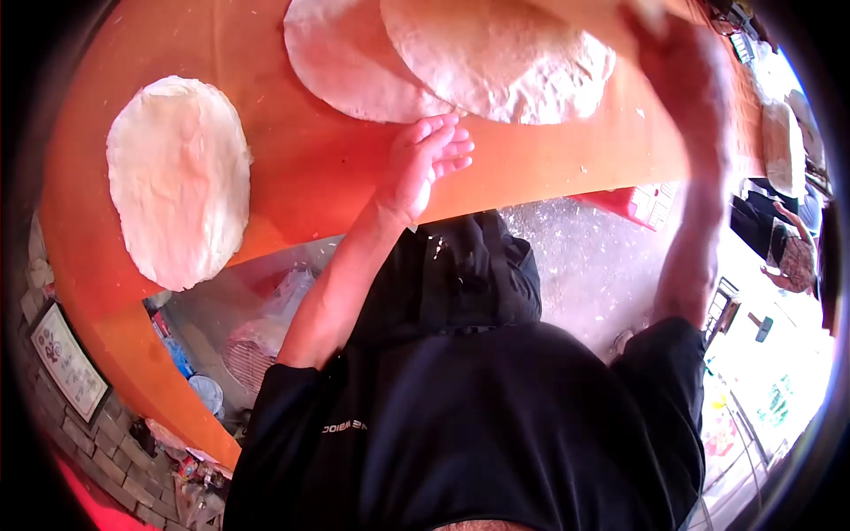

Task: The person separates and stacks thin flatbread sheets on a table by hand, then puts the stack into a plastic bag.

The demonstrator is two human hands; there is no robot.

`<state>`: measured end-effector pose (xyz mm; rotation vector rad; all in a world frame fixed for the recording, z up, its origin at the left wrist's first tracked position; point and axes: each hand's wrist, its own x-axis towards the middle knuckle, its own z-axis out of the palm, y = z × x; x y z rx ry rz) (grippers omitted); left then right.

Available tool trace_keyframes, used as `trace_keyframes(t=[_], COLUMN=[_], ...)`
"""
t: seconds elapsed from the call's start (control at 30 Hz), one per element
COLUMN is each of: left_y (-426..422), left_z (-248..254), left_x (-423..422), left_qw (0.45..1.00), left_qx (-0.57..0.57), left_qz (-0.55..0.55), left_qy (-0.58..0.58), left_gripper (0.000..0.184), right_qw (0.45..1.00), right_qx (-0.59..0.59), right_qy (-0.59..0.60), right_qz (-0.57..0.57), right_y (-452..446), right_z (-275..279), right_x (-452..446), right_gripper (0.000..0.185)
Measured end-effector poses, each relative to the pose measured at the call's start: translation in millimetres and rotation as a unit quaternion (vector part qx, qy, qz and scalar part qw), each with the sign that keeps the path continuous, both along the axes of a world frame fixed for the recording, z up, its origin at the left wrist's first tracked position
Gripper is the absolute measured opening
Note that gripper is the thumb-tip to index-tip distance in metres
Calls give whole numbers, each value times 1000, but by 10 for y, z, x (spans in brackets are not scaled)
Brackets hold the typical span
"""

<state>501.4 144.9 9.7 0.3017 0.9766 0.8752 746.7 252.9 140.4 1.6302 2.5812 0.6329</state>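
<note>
My left hand (423,164) is held at the table's near side with its fingers stretched out and nothing in it. Its fingertips lie at the lower edge of a thin round sheet of dough or flatbread (345,66); whether they touch it I cannot tell. A second round sheet (505,62), wrinkled at its right edge, overlaps the first. My right hand (668,49) reaches over the table to the right of these sheets, its fingers smeared by motion. A third, oval sheet (180,183) lies flat by itself on the left.
The orange table (301,190) curves around in front of me and down the left. White crumbs dot its top. A red crate (642,203) stands below its edge, and a bulging plastic bag (266,327) sits under the left part. Another person (791,252) is at the far right.
</note>
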Motion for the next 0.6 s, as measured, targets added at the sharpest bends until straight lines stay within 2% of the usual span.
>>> trace_keyframes(t=[0.1, 0.2, 0.27, 0.3, 0.33, 0.37, 0.4, 0.43, 0.47, 0.5, 0.53, 0.6], left_y=[-17, -40, -92, -127, -99, -105, -125, -167, -182, -171, -163, -104], left_z=[101, 260, 325, 343, 353, 363, 364, 315, 164, 127, 114, 238], left_x=[39, 110, 129, 138, 128, 134, 150, 189, 135, 86, 82, 52], left_qw=[999, 997, 986, 983, 986, 989, 987, 984, 984, 981, 977, 977], left_qx=[7, 14, 84, 92, 40, -26, -91, -95, -101, -108, -115, -113], left_qz=[-7, 10, 51, 58, 63, 85, 107, 146, 135, 144, 154, 150], left_qy=[-30, -70, -137, -148, -151, -115, -77, -29, -49, -69, -89, -104], left_gripper=[38, 45, 46, 41, 51, 45, 40, 33, 26, 23, 21, 25], right_qw=[976, 974, 943, 947, 928, 928, 942, 932, 920, 934, 937, 959], right_qx=[-52, -107, -189, -286, -285, -323, -290, -295, -299, -233, -230, -176], right_qy=[203, 191, 274, 142, 234, 176, 151, 199, 246, 253, 247, 213], right_qz=[-57, 58, 23, -21, 52, 55, 68, 67, 64, 95, 90, 62], right_y=[-279, -402, -615, -682, -802, -911, -1023, -1055, -1078, -1124, -1150, -1225], right_z=[701, 375, -222, -473, -601, -634, -555, -486, -404, -315, -312, -397], right_x=[-312, -580, -712, -850, -943, -993, -1029, -1036, -1033, -1020, -935, -654], right_gripper=[13, 27, 19, 10, 4, 7, 16, 25, 33, 49, 49, 65])
